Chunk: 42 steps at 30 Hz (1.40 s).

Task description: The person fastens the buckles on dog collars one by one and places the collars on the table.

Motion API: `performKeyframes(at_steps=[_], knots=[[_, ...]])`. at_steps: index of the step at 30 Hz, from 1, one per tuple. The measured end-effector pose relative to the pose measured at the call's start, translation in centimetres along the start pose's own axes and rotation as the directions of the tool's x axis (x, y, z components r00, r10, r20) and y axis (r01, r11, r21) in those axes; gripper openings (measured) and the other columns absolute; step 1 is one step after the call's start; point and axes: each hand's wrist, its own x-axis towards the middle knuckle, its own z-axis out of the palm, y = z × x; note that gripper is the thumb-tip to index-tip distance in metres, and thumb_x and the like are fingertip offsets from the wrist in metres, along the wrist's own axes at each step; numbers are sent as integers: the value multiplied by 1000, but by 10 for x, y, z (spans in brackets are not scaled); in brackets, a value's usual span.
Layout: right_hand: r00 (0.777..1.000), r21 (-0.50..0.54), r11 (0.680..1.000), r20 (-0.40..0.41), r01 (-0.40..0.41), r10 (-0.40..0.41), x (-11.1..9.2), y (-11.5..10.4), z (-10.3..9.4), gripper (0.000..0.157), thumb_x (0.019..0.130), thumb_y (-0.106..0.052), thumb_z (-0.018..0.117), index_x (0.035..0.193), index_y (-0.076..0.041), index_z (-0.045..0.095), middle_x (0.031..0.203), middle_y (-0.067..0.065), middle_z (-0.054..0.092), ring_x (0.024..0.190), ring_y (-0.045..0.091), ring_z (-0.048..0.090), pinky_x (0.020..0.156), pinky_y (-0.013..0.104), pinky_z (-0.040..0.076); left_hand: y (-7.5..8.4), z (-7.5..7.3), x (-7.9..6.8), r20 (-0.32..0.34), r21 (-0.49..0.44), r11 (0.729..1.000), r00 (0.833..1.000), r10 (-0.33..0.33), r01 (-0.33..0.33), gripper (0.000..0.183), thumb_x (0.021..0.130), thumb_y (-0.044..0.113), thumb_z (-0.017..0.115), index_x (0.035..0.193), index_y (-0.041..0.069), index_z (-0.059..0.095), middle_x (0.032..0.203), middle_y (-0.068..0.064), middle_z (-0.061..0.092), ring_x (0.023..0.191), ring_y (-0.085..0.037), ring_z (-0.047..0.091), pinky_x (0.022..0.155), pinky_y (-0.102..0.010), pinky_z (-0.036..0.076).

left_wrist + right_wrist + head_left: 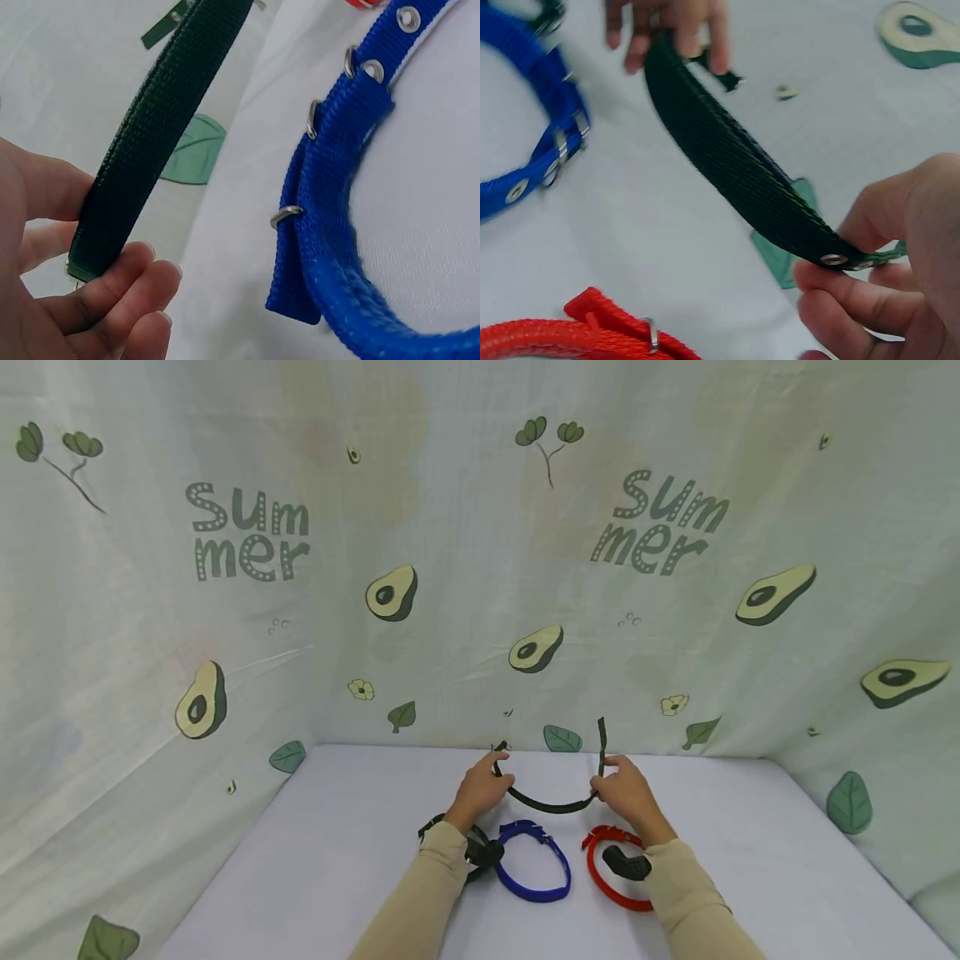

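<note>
A dark green strap collar (551, 807) hangs unfastened in a downward curve above the table, stretched between both hands. Near one end my left hand (482, 787) pinches it between thumb and fingers. My right hand (624, 787) grips the other side, close to the metal eyelets (833, 259), and a free tail (602, 735) sticks up past the fingers. Below and between the hands lies a blue collar (330, 247), fastened into a loop with metal rings. A red collar (547, 339), also looped, lies under the right forearm, which hides part of it.
Another dark collar (431, 823) lies left of the blue one, mostly covered by the left wrist and its black camera (485, 852). The white table (337, 852) meets a printed cloth backdrop (450, 527) just beyond the hands.
</note>
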Motion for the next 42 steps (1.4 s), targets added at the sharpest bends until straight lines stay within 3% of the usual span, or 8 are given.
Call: performKeyframes(at_steps=[3, 7, 14, 20, 25, 30, 36, 42], knots=[[1000, 17, 1000, 15, 5, -5, -9, 1, -6, 64, 87, -14, 57, 142, 12, 37, 82, 11, 69, 81, 25, 61, 77, 42, 45, 2, -1, -5, -15, -34, 999, 1000, 6, -6, 56, 92, 24, 64, 146, 17, 52, 74, -3, 57, 61, -16, 46, 55, -33, 39], [1000, 45, 998, 0, 31, -31, -21, 7, -8, 65, 89, -12, 57, 145, 12, 34, 81, 5, 70, 78, 21, 62, 70, 35, 45, 4, 2, -13, -37, -64, 997, 999, 35, -38, 63, 92, 25, 64, 151, 19, 45, 64, 3, 45, 54, -14, 37, 49, -31, 32], [998, 103, 993, -20, 59, -58, -38, 6, -10, 62, 94, -10, 55, 148, 10, 32, 93, 16, 72, 74, 22, 65, 62, 32, 50, 2, 5, -22, -57, -74, 995, 996, 62, -66, 71, 93, 25, 65, 157, 23, 35, 65, 3, 46, 53, -13, 35, 48, -29, 31], [988, 57, 991, -104, 123, -117, -46, 3, -3, 53, 93, -10, 57, 142, 7, 46, 90, 14, 70, 71, 20, 60, 64, 33, 45, 0, 3, -27, -65, -85, 992, 994, 86, -92, 76, 92, 23, 64, 159, 20, 29, 73, 2, 56, 57, -13, 49, 52, -30, 37], [967, 60, 980, -186, 187, -173, -50, 4, 7, 41, 96, -10, 57, 135, 3, 58, 80, 3, 68, 75, 17, 58, 69, 31, 46, 4, 0, -31, -107, -146, 981, 988, 111, -126, 71, 91, 17, 62, 157, 16, 35, 80, 0, 57, 62, -15, 57, 54, -30, 39], [939, 113, 960, -264, 257, -220, -52, 8, 13, 32, 103, -20, 56, 126, 1, 66, 71, 2, 63, 71, 17, 55, 65, 28, 45, 5, 1, -32, -83, -234, 965, 991, 101, -118, 62, 90, 13, 61, 150, 17, 46, 80, -1, 53, 64, -16, 58, 56, -30, 40], [938, 243, 937, -301, 251, -173, -55, 10, 20, 35, 103, -15, 54, 134, 0, 60, 76, 6, 66, 71, 17, 52, 63, 25, 43, 5, 4, -35, -107, -280, 954, 991, 85, -112, 54, 92, 11, 61, 145, 13, 51, 84, -2, 58, 62, -14, 55, 56, -29, 40], [929, 270, 925, -326, 267, -173, -56, 10, 29, 47, 99, -7, 51, 146, -7, 51, 84, 9, 68, 58, 12, 41, 52, 24, 37, 11, 9, -36, -198, -415, 900, 979, 54, -134, 49, 92, 3, 53, 141, 10, 53, 103, -6, 68, 73, -18, 66, 59, -26, 47]])
